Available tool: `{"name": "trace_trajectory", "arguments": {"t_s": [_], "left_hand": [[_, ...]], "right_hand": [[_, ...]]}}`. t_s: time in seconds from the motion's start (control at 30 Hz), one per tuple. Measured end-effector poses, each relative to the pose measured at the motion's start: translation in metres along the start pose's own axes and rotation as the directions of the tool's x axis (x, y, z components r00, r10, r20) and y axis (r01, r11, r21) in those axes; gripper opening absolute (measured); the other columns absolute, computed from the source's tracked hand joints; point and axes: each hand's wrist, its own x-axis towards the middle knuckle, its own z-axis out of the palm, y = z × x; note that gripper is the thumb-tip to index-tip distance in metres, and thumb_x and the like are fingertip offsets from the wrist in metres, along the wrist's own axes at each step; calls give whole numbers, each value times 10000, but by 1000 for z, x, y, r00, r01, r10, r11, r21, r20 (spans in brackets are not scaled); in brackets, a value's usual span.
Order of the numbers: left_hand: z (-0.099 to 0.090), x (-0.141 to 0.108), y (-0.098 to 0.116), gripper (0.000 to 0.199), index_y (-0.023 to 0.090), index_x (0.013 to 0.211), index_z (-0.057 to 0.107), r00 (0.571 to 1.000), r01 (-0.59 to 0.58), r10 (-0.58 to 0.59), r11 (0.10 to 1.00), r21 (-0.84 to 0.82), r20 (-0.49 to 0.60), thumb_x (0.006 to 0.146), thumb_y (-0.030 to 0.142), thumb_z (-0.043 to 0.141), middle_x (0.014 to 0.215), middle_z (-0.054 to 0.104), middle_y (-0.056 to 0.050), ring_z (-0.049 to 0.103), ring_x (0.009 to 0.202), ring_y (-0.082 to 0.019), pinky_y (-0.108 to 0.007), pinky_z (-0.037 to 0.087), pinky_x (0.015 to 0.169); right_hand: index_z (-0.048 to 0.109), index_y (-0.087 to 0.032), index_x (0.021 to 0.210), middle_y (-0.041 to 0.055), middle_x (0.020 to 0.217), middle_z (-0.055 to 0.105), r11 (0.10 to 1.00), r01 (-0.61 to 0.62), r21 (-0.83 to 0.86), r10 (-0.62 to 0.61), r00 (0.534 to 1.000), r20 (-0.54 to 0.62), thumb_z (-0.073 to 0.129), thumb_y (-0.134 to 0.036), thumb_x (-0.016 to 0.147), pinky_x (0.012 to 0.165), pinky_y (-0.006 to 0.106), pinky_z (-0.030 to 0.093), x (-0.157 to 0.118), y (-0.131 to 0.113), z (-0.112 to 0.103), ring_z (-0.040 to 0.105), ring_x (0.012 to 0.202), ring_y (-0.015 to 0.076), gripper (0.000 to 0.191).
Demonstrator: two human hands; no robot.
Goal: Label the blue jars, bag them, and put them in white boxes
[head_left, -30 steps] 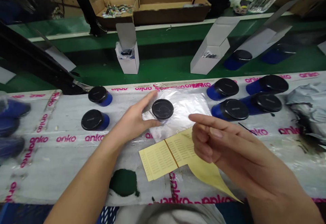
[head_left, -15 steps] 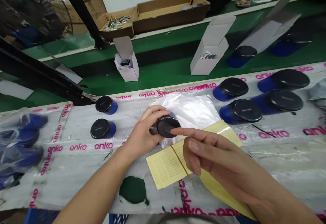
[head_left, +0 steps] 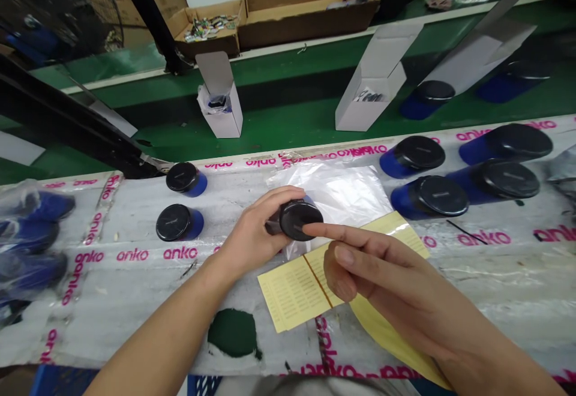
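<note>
My left hand (head_left: 258, 228) is wrapped round a blue canister with a black lid (head_left: 299, 219), its lid turned up towards me. The index finger of my right hand (head_left: 373, 264) is stretched out, and its tip touches the lid's surface. The thumb and other fingers of that hand are partly curled, with nothing visible in them. Beneath my hands lie clear plastic bags (head_left: 346, 189) and printed yellow sheets (head_left: 297, 294). The canister's lower body is mostly hidden by its lid and my left fingers.
Two similar canisters (head_left: 180, 222) stand to the left, and several more (head_left: 441, 195) stand to the right. Bagged blue items (head_left: 31, 234) lie at the far left. White boxes (head_left: 371, 93) with raised flaps stand behind, below cardboard trays (head_left: 306, 21). A black post (head_left: 81, 120) slants across the left.
The view has shifted slightly. The canister stays in my left hand, and my right index fingertip remains on its lid. Little else differs.
</note>
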Motion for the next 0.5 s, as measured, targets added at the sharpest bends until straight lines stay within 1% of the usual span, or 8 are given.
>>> {"name": "trace_trajectory", "arguments": {"t_s": [0.13,0.33,0.5], "left_hand": [[0,0,0,543,266,1276,625,1000,2,-2,1000,1,-1,787,55,725,1389,651,-69,590,1326,-255,-487,482,1136],[-1,0,1,577,261,1277,627,1000,4,-4,1000,8,3,763,11,712,1382,654,-68,589,1328,-251,-482,475,1145],[-1,0,1,606,254,1283,627,1000,4,-4,1000,11,8,746,-21,685,1389,650,-73,586,1332,-254,-481,466,1150]], "right_hand": [[760,-269,1192,-36,611,598,999,-32,6,32,999,-23,766,-474,876,656,281,392,-1,-1,3,501,620,112,377],[763,-276,1171,-42,613,596,1000,-23,-2,23,999,-37,780,-491,860,679,296,382,-2,-2,5,499,635,118,378],[750,-269,1196,-40,628,595,1000,-18,-6,18,999,-31,772,-487,871,683,300,380,-2,-1,5,502,643,119,392]]}}
